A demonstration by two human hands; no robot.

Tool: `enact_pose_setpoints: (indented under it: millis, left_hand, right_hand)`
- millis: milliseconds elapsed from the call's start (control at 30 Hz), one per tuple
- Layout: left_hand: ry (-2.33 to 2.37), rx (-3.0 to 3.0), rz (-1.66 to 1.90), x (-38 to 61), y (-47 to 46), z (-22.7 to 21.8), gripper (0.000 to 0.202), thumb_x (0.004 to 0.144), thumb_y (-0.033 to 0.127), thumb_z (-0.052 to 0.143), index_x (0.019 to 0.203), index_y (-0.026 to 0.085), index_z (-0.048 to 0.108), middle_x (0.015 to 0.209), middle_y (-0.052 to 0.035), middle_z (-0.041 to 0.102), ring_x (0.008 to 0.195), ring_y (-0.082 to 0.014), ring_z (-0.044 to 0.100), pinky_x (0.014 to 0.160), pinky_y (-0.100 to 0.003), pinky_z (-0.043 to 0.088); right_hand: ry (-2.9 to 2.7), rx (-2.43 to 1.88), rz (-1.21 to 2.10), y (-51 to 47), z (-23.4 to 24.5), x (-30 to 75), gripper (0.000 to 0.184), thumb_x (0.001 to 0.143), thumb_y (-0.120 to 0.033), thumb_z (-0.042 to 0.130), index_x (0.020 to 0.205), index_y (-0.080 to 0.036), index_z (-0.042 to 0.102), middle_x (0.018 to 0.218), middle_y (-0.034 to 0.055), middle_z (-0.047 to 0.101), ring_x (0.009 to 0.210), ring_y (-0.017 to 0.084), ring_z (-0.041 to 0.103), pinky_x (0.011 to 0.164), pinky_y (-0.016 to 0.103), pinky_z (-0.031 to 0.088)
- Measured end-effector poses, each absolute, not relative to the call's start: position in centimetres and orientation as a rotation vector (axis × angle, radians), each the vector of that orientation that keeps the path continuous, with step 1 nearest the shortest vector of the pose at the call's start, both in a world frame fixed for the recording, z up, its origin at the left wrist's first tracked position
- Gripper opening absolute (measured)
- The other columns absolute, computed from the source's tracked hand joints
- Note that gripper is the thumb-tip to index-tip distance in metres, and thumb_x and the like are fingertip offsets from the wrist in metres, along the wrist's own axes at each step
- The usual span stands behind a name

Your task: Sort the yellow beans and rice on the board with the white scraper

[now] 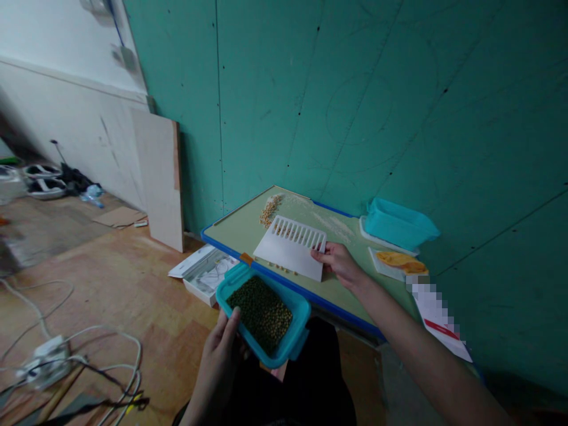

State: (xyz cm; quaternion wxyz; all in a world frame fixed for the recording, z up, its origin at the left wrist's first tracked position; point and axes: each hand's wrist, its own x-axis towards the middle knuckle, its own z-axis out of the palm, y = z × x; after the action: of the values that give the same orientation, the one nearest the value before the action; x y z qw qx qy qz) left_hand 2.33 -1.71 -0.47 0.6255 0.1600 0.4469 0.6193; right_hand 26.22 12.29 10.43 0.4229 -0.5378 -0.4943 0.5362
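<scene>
My left hand (226, 331) grips the near left side of a turquoise plastic container (306, 313), thumb over its rim. Inside lie dark green beans (252, 302) and paler yellowish beans (276, 316). The container is held just below the table's blue front edge. My right hand (337, 261) pinches the right edge of a white slotted scraper (288, 251), which is tilted over the tabletop. Several yellowish beans (284, 269) lie along the front edge by the scraper. Farther back, a heap of yellowish beans (270, 212) sits near the table's far left corner.
On the green tabletop (235, 228) there is pale powder (332, 223). At the right stand another turquoise container (399, 225), a yellow cloth (402, 262) and a white paper (437, 313). Below is an open white box (202, 281). Cables (133, 355) lie on the floor; a board (157, 177) leans on the wall.
</scene>
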Motion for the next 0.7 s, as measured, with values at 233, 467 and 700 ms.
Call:
enact_pose_setpoints:
  millis: [233, 467, 700]
  left_hand:
    - [1.023, 0.374, 1.418, 2.2, -1.8, -0.9, 0.044, 0.070, 0.055, 0.083, 0.088, 0.023, 0.057, 0.051, 0.0105, 0.042, 0.043, -0.0090, 0.037, 0.042, -0.021, 0.031]
    - [1.028, 0.375, 1.394, 2.3, -1.8, -0.8, 0.044, 0.071, 0.055, 0.082, 0.089, 0.023, 0.058, 0.051, 0.0103, 0.044, 0.043, -0.0096, 0.038, 0.042, -0.021, 0.032]
    - [1.025, 0.397, 1.404, 2.4, -1.7, -0.6, 0.042, 0.071, 0.055, 0.082, 0.084, 0.023, 0.059, 0.051, 0.0092, 0.043, 0.045, -0.0101, 0.039, 0.043, -0.022, 0.033]
  right_hand:
    - [-1.244, -1.336, 1.360, 11.7, 10.7, 26.1, 0.050, 0.049, -0.046, 0.092, 0.080, -0.013, 0.072, 0.076, 0.0060, 0.075, 0.065, 0.019, 0.068, 0.060, 0.030, 0.054]
    - [-1.273, -1.312, 1.339, 11.3, 10.5, 26.0, 0.049, 0.051, -0.048, 0.091, 0.080, -0.014, 0.072, 0.075, 0.0068, 0.075, 0.067, 0.020, 0.069, 0.062, 0.031, 0.053]
    - [-1.259, -1.300, 1.360, 11.1, 10.3, 25.4, 0.047, 0.052, -0.048, 0.092, 0.079, -0.015, 0.072, 0.072, 0.0046, 0.073, 0.062, 0.017, 0.065, 0.056, 0.028, 0.052]
